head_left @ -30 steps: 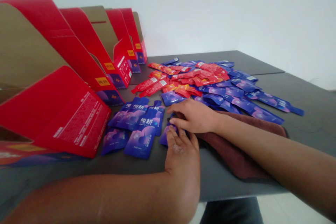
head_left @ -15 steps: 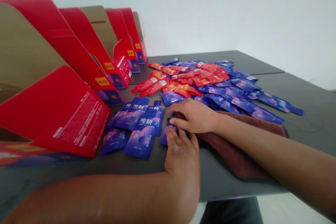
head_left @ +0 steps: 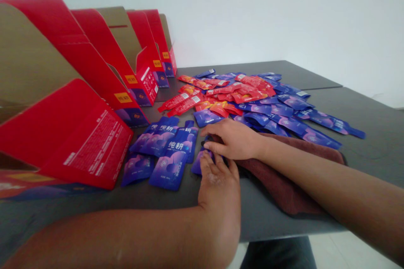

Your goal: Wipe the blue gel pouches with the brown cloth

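A purple pouch (head_left: 197, 165) lies on the table, mostly covered by my two hands. My left hand (head_left: 217, 178) rests on it from the near side, fingers stretched out, slightly apart and pressed down flat. Reaching over from the right, my right hand (head_left: 235, 136) has its fingers and thumb curled round the pouch's upper part; their exact grip is partly hidden. A small dark spot shows by the right thumb. Just left of my hands, several purple pouches (head_left: 168, 170) overlap in a loose group, printed side up.
Red cartons (head_left: 94, 147) with raised flaps stand in a row along the left. Beyond my hands spreads a heap of red pouches (head_left: 255, 86) and purple pouches (head_left: 293, 128). A folded brown cloth (head_left: 293, 193) lies under my right forearm on the dark table (head_left: 375, 134). A white wall stands behind.
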`<state>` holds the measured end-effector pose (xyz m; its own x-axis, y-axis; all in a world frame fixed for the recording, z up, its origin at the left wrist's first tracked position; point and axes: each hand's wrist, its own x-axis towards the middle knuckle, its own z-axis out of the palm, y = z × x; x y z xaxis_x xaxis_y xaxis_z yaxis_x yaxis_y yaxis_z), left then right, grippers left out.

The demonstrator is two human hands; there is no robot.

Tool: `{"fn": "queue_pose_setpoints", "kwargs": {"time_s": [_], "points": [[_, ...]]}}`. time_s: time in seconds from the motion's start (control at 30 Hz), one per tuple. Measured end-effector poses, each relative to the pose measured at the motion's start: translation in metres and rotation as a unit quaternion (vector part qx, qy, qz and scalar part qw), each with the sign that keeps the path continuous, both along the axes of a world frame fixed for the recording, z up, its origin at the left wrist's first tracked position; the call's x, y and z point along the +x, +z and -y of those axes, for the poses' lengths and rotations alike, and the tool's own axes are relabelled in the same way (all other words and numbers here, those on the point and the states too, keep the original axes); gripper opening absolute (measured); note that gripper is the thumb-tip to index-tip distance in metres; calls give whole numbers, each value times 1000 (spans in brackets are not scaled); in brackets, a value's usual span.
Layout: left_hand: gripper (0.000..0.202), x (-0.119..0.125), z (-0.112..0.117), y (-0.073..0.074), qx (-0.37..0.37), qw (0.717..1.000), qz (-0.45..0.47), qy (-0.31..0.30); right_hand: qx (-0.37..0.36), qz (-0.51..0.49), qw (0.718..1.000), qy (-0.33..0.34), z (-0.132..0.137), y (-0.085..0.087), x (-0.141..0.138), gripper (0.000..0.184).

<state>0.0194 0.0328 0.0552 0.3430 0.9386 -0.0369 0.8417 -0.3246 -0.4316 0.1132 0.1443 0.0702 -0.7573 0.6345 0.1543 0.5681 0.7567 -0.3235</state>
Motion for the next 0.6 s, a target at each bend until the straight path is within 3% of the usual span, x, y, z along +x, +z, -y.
{"fn": "queue_pose_setpoints", "kwargs": {"time_s": [0.6], "points": [[50,1,0,1,-11,1000,-11,1,-3,-2,1000,1,0,0,0,33]]}}
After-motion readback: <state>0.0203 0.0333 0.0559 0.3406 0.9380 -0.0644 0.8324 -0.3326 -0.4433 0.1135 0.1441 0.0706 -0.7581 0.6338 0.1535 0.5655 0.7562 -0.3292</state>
